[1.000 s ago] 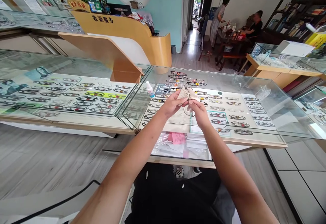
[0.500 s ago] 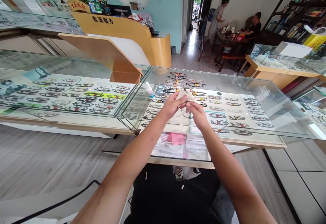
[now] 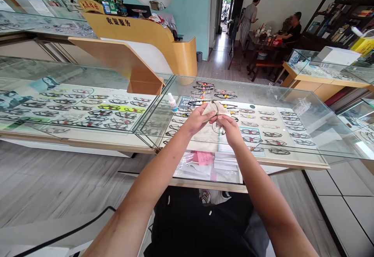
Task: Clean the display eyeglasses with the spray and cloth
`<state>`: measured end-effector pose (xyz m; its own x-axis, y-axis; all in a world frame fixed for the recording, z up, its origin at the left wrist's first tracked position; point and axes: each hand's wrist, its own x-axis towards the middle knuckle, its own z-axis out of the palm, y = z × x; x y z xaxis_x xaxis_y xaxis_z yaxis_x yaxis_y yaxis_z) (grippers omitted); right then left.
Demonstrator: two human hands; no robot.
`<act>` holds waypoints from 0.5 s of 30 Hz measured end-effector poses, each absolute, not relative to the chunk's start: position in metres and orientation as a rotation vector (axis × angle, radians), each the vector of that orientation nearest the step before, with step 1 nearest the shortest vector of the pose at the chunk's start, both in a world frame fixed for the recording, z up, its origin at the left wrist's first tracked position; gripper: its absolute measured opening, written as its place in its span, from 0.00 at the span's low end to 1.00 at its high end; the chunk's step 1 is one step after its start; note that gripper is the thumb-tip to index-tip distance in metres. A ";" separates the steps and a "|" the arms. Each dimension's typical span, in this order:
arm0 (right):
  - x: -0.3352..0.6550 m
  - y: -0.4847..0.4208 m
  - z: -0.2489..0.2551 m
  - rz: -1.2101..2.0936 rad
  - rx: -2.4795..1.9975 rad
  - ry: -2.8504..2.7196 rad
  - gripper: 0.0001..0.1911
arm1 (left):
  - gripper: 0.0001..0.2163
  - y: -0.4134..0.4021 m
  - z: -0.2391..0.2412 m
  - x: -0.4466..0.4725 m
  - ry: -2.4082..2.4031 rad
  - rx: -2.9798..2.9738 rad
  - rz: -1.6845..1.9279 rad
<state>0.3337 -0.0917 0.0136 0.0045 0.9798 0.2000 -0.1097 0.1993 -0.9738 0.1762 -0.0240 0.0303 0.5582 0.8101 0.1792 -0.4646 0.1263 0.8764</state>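
Glasses [image 3: 217, 127] are shifting slightly right since half a second ago, right hand [image 3: 230, 127] going with them, dark rim showing more plainly over the cloth [image 3: 209, 109]. Head view only. Left hand [image 3: 196, 121] is pinching the cloth, thumb on top; right hand is pinching the glasses near their middle, exact grip being hidden by fingers. Glasses are lying between the two hands, long axis running from the cloth down toward the body, one lens hanging below the cloth. Right hand is sitting nearer that hanging lens; left hand is keeping to the cloth's left edge. Glass case [image 3: 309, 166] is lying under the cloth, limiting room below; can't tell if wrists are touching it. Spray bottle [image 3: 172, 103] is standing left of the cloth, apart, not blocking. Display frames [image 3: 275, 142] are lying right of the cloth. Pink paper [image 3: 204, 158] is lying bodyward of the cloth.
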 end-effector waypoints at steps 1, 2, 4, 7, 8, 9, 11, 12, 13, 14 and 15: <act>0.333 -0.092 0.013 1.104 -0.988 -1.228 0.17 | 0.24 -0.025 0.030 0.178 0.394 1.100 0.981; 0.331 -0.092 0.014 1.089 -1.000 -1.239 0.17 | 0.23 -0.026 0.029 0.180 0.412 1.101 1.012; 0.328 -0.093 0.015 1.058 -1.023 -1.269 0.17 | 0.23 -0.026 0.027 0.184 0.453 1.084 1.074; 0.326 -0.096 0.018 1.021 -1.026 -1.301 0.17 | 0.25 -0.025 0.025 0.188 0.469 1.042 1.111; 0.327 -0.097 0.019 1.006 -1.021 -1.304 0.17 | 0.25 -0.025 0.025 0.187 0.457 1.030 1.109; 0.328 -0.097 0.020 0.993 -1.017 -1.307 0.17 | 0.25 -0.025 0.026 0.187 0.442 1.022 1.099; 0.331 -0.098 0.022 0.964 -1.010 -1.303 0.17 | 0.23 -0.026 0.028 0.184 0.408 1.020 1.053; 0.332 -0.098 0.023 0.950 -1.006 -1.296 0.17 | 0.22 -0.027 0.030 0.182 0.395 1.021 1.024; 0.334 -0.098 0.023 0.943 -1.001 -1.288 0.17 | 0.21 -0.028 0.031 0.181 0.386 1.022 0.997; 0.335 -0.097 0.023 0.941 -0.997 -1.280 0.17 | 0.21 -0.029 0.033 0.180 0.382 1.021 0.976; 0.336 -0.097 0.023 0.941 -0.995 -1.272 0.17 | 0.22 -0.030 0.034 0.179 0.381 1.021 0.964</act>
<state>0.3356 -0.0968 0.0232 0.0725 0.9501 0.3035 -0.0121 0.3051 -0.9523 0.1791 -0.0304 0.0340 0.5509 0.8208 0.1509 -0.4959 0.1764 0.8503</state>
